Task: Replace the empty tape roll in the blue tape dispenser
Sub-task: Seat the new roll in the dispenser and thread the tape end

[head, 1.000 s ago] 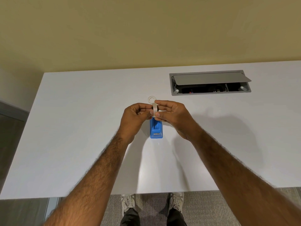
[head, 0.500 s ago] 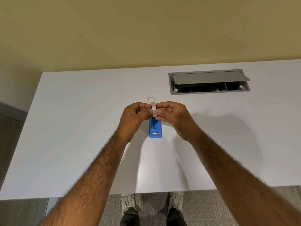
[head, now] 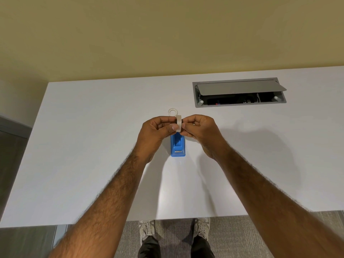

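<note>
A white tape roll (head: pixel 178 123) stands on edge between my two hands, just above the far end of the blue tape dispenser (head: pixel 178 146). My left hand (head: pixel 158 131) pinches the roll from the left, and my right hand (head: pixel 200 130) pinches it from the right. The dispenser sits on the white table (head: pixel 93 146), its cutter end toward me and its far part hidden by my fingers. A small empty clear tape core (head: pixel 172 111) lies flat on the table just beyond my hands.
A grey cable box (head: pixel 239 93) with its lid propped open is set into the table at the back right. The table's near edge runs above my shoes. A yellow wall rises behind the table.
Both hands hold the roll in almost the same place over the dispenser; the roll looks slightly turned between my fingers. The dispenser and the empty core have not moved.
</note>
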{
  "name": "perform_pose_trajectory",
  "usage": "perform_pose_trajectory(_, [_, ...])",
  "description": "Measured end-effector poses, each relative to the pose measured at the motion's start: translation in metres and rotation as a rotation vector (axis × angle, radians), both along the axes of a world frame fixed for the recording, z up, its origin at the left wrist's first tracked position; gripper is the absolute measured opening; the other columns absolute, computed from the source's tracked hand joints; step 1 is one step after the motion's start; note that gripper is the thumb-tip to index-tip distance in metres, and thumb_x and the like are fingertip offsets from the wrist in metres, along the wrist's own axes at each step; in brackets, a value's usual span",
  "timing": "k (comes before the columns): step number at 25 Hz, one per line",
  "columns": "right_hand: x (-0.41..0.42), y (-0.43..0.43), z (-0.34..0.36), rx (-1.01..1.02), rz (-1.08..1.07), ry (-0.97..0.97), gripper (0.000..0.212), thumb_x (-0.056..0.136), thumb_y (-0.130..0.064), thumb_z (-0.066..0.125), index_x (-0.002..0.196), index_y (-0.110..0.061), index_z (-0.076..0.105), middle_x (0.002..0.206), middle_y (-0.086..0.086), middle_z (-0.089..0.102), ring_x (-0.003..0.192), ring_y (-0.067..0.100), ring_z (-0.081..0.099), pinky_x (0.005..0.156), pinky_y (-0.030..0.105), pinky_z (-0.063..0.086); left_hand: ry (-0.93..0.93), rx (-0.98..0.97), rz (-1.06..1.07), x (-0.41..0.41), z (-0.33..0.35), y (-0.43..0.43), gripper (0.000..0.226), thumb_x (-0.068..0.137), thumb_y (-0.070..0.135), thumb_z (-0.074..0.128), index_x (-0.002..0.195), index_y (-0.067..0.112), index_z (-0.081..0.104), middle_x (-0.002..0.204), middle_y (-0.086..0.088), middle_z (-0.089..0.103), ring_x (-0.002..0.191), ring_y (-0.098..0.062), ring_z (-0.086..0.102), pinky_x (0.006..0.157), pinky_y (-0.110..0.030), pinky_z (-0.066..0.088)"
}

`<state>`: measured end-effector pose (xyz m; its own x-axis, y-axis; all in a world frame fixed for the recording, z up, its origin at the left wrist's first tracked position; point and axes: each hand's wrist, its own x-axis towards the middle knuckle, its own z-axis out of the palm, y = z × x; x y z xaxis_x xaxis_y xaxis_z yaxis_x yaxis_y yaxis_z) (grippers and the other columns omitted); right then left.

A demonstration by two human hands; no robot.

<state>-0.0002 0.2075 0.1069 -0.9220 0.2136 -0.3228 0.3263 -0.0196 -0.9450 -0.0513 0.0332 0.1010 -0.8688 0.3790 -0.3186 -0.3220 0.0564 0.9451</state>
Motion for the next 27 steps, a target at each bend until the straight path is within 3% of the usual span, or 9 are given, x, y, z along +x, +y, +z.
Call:
perform_pose_trajectory(8, [-0.003,-0.001,0.002,-0.001,-0.005,0.017,0.018,0.088,-0.014,0.067,0.099,0.001,0.068,0.090,0.018,0.071,0.079,0.024,0.071,0.073,0.034,0.060,0.067,-0.062,0.018,0.004,0.003,0.003,0.029,0.085,0.005,0.078,0.113,0.009,0.076,0.110,-0.007,0.080,0.106,-0.024,0.076,0.106,-0.049,0.054])
perform_pose_trajectory(19, [-0.006,0.004,0.010,-0.111,-0.002,-0.086,0.013,0.090,-0.012,0.060,0.088,-0.002,0.069,0.072,0.011,0.066,0.071,0.020,0.064,0.072,0.032,0.056,0.081,-0.080,-0.001,0.007,0.008,0.006,0.036,0.085,0.008,0.080,0.119,0.008,0.070,0.115,-0.007,0.078,0.104,-0.021,0.076,0.100,-0.039,0.058])
perform_pose_trajectory(24, [-0.005,0.002,0.013,-0.123,0.018,-0.104,0.021,0.093,-0.020,0.059,0.101,-0.002,0.066,0.084,0.013,0.069,0.078,0.023,0.068,0.077,0.036,0.060,0.083,-0.073,0.005,0.006,0.009,0.004,0.036,0.086,0.006,0.079,0.120,0.006,0.069,0.117,-0.009,0.077,0.105,-0.024,0.076,0.099,-0.039,0.058])
perform_pose_trajectory(27, [-0.006,0.003,0.014,-0.088,0.033,-0.050,0.027,0.092,-0.016,0.059,0.119,-0.013,0.060,0.103,0.012,0.069,0.087,0.026,0.071,0.076,0.037,0.062,0.066,-0.062,0.007,0.004,0.009,0.002,0.037,0.085,0.005,0.079,0.120,0.005,0.068,0.117,-0.009,0.076,0.105,-0.026,0.075,0.101,-0.045,0.057])
